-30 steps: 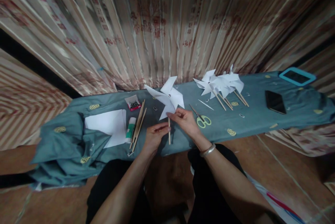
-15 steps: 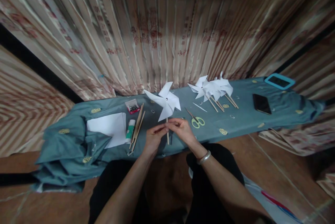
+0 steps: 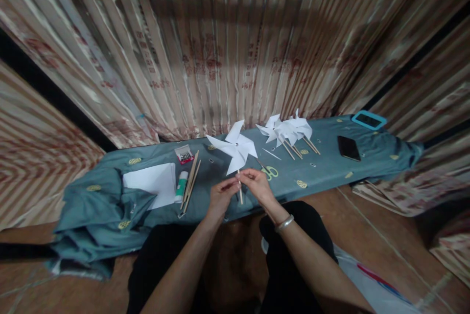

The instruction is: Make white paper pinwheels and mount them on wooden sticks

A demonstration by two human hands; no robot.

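Note:
A white paper pinwheel (image 3: 235, 145) with a round pin at its centre stands up on a thin wooden stick. My left hand (image 3: 222, 194) pinches that stick from the left, just below the paper blades. From the right, my right hand (image 3: 257, 185) grips the same stick with thumb and fingers, a little higher. Partly behind my right hand lie green-handled scissors (image 3: 270, 172). Several finished-looking pinwheels (image 3: 284, 130) lie together farther right. To the left of my hands are loose wooden sticks (image 3: 190, 180) and a green and white glue stick (image 3: 181, 187).
White paper sheets (image 3: 156, 182) lie at the left of the cloth-covered table (image 3: 293, 177), partly under a fold. A small box of pins (image 3: 184, 154) sits behind the sticks. A black phone (image 3: 348, 148) and a blue-framed device (image 3: 369, 120) lie at the right. A striped curtain (image 3: 220, 59) hangs behind.
The view has shifted, so things on the right appear farther left. Both hands still hold the pinwheel's stick, and the blades have turned or tilted slightly.

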